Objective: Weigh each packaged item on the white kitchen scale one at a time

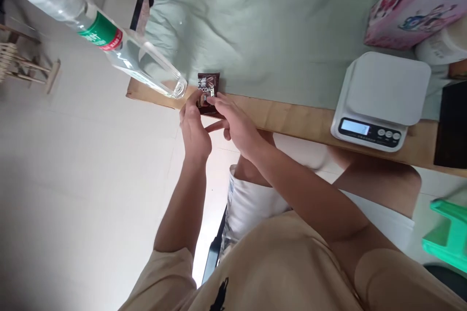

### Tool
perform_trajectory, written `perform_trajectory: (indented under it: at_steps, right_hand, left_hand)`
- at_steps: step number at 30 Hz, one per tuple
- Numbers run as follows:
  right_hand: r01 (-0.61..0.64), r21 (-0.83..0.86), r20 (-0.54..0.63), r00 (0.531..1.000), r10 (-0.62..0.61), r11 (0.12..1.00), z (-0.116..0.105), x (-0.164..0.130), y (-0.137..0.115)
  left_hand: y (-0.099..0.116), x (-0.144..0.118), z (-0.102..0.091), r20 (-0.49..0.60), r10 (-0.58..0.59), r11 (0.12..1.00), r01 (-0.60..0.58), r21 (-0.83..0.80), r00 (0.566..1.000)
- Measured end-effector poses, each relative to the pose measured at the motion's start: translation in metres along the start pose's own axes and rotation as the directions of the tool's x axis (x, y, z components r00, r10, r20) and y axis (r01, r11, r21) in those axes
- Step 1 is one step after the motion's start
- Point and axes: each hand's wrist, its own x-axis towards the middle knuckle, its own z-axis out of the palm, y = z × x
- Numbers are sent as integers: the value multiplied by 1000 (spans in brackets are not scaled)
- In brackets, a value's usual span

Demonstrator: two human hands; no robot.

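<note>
A small dark brown cocoa sachet lies at the near edge of the wooden table, partly on the pale green cloth. My left hand pinches its lower left part with the fingertips. From the right, my right hand grips the sachet's lower edge with thumb and fingers. Both hands meet on the packet, hiding its bottom half.
A clear plastic water bottle with a green and red label leans over the table's left corner, close to my left hand. A white kitchen scale stands at the right, a pink box behind it. A green stool is lower right.
</note>
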Motion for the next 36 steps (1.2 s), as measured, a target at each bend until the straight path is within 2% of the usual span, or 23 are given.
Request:
perform_trajectory:
  at_steps: [3,5,7,9,11,14,17,20,22,24,26,28,29,31,32,34,36]
  right_hand:
    - [-48,33,12,999,47,998,14,16,4]
    - [-54,31,22,998,53,998,16,21,8]
    - [-37,23,6,999,37,999,16,20,13]
    - [-25,5,-34,999,25,1000,14,18,17]
    - [-27,-12,-56,998,27,1000,14,17,20]
    - [-17,-19,-10,1000,16,1000,17,21,22]
    - [-5,-7,47,999,5,1000,22,29,21]
    - [-15,-14,33,999,15,1000,23,27,18]
    - [-9,-41,8,1000,9,999,15,12,15]
    - [30,-77,-21,999,-32,997,-3,-15,11]
    - [98,-125,-72,992,-108,987,-32,-51,7]
    - [163,-208,-172,965,-200,964,-69,-93,3]
    - [172,-258,-245,940,-237,951,-89,-114,1]
    - [199,-329,-455,823,-340,923,-131,-156,-1]
    - [210,-358,-562,730,-390,910,-151,-175,-2]
    - [225,-408,-723,512,-463,885,-185,-210,-3]
    - [209,-452,-806,320,-497,867,-212,-239,-1]
  left_hand:
    - [-9,10,-12,-49,26,1000,-26,5,998]
    - [-12,12,-15,-133,123,992,-122,20,983]
    - [-14,9,-17,-261,231,973,-222,60,937]
    - [-17,2,-20,-354,262,965,-243,98,898]
    - [-21,-6,-22,-363,218,976,-195,99,906]
    - [-26,-12,-25,-332,161,987,-145,72,929]
    - [-29,-12,-26,-308,151,988,-139,60,939]
    - [-27,-10,-24,-310,168,986,-157,62,936]
    - [-24,-12,-21,-341,188,982,-180,57,921]
    - [-20,-16,-14,-366,205,978,-199,55,908]
    - [-16,-22,-3,-351,228,973,-223,56,908]
    - [-11,-29,13,-302,266,963,-265,46,915]
    - [-7,-34,23,-271,287,957,-290,33,919]
    - [4,-44,47,-193,327,942,-336,-12,925]
    - [12,-50,61,-147,345,934,-354,-42,927]
    - [29,-66,91,-32,392,914,-393,-100,920]
    - [50,-84,124,111,449,889,-430,-160,887]
